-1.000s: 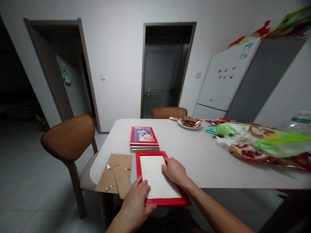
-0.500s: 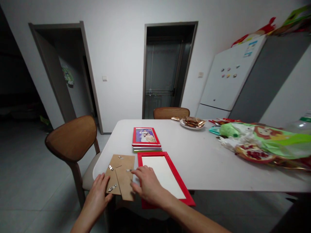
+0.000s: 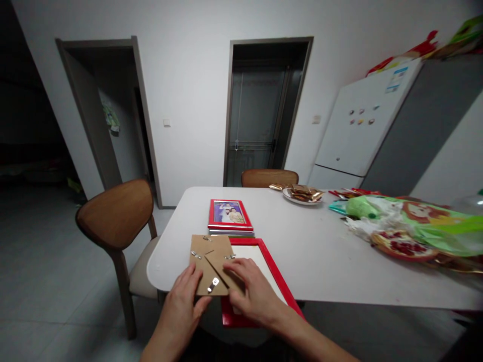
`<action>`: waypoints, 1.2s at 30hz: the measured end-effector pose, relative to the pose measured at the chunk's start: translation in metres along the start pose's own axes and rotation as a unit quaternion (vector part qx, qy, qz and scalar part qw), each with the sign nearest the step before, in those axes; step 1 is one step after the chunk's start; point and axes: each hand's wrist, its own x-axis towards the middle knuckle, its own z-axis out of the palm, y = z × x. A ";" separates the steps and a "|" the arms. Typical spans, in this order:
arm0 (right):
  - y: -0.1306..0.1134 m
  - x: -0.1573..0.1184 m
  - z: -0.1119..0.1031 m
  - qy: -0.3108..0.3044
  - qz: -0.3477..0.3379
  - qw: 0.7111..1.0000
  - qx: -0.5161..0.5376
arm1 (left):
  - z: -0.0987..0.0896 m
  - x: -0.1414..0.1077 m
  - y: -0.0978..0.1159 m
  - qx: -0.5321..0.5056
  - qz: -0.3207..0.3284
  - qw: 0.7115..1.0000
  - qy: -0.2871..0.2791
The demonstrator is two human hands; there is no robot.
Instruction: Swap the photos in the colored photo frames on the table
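A brown picture frame backing board [image 3: 204, 269] with metal clips and a stand flap is held between my two hands, tilted over the left part of a red picture frame [image 3: 277, 269]. My left hand [image 3: 184, 296] grips its lower left edge, fingers on top and thumb at the near edge. On the right side, my right hand [image 3: 252, 289] pinches the board by the flap and a clip. The red frame lies on the table with a white sheet inside, its near end at the table edge. Just beyond sits a framed photo [image 3: 229, 213] on a small stack.
The white table [image 3: 324, 261] carries a plate of wrapped snacks [image 3: 304, 195] at the back. To the right lie a cut pomegranate [image 3: 402, 246] and a green plastic bag [image 3: 445, 229]. A wooden chair [image 3: 116, 216] stands at the left, another [image 3: 269, 177] behind the table.
Both hands have moved right with the backing board, which now covers the left part of the red frame. My right hand has closed on the board's right side.
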 end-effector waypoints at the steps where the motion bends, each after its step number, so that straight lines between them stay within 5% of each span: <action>1: 0.008 -0.007 -0.010 -0.004 0.008 1.000 -0.004 | 0.005 0.001 0.011 -0.015 0.014 1.000 -0.018; 5: 0.036 -0.033 -0.039 -0.022 0.035 0.998 -0.041 | 0.022 0.004 0.047 -0.027 0.043 0.993 -0.105; 9: 0.052 -0.044 -0.044 -0.045 0.070 0.994 -0.073 | 0.031 0.008 0.062 -0.003 0.043 0.987 -0.154; 23: 0.059 -0.036 -0.036 -0.049 0.086 0.982 -0.158 | 0.030 0.010 0.057 -0.012 0.031 0.983 -0.179; 31: 0.060 -0.035 -0.026 -0.050 0.050 0.983 -0.168 | 0.041 0.006 0.050 -0.049 0.076 0.978 -0.189; 36: 0.068 -0.020 -0.026 -0.030 0.095 0.968 -0.229 | 0.038 0.008 0.052 -0.049 0.057 0.977 -0.198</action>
